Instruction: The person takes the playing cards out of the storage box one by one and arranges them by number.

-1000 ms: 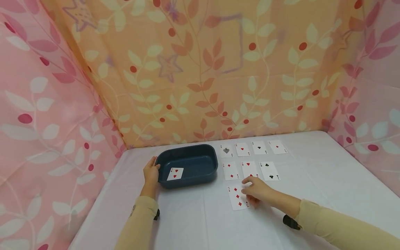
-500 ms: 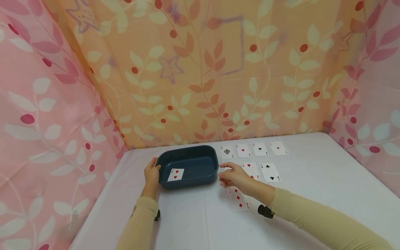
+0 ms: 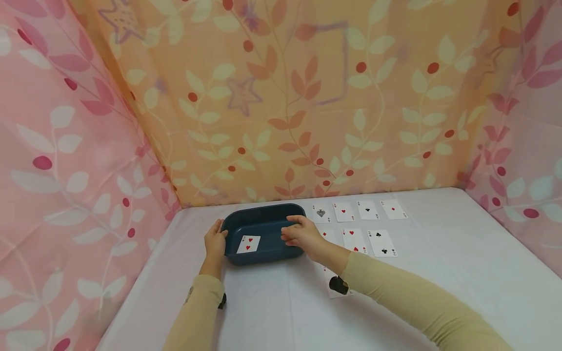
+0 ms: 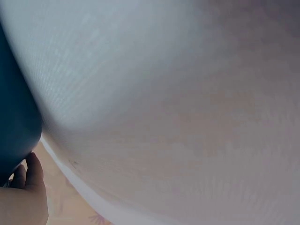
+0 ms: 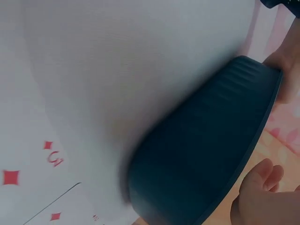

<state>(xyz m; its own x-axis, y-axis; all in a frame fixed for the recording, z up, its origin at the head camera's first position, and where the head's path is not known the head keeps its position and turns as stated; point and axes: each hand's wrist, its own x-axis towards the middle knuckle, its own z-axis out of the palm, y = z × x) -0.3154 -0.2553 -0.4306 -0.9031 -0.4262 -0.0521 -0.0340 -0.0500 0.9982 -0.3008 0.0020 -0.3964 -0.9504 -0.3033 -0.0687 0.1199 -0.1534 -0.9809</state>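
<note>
My left hand (image 3: 215,242) holds the left end of a dark blue rectangular tub (image 3: 270,235), its thumb at the rim. Inside the tub, near its front left, lies a playing card (image 3: 248,243) with red hearts. Over the tub's right end is my right hand (image 3: 304,239), fingers loosely bent and nothing seen in them. In the right wrist view, this hand (image 5: 265,194) hovers apart from the tub's rim. Below my right wrist lies a three of diamonds (image 3: 337,293), mostly covered by the black wrist strap and sleeve.
To the tub's right, a back row holds several aces, from spades (image 3: 321,213) to diamonds (image 3: 393,209). In front lie a partly hidden two of diamonds (image 3: 325,234), a two of hearts (image 3: 352,240) and a two of clubs (image 3: 382,243). Patterned cloth (image 3: 281,97) hangs behind the white table.
My right hand has moved left from beside the three of diamonds, past the two of diamonds, to over the tub. The left hand and the tub stay in place.
</note>
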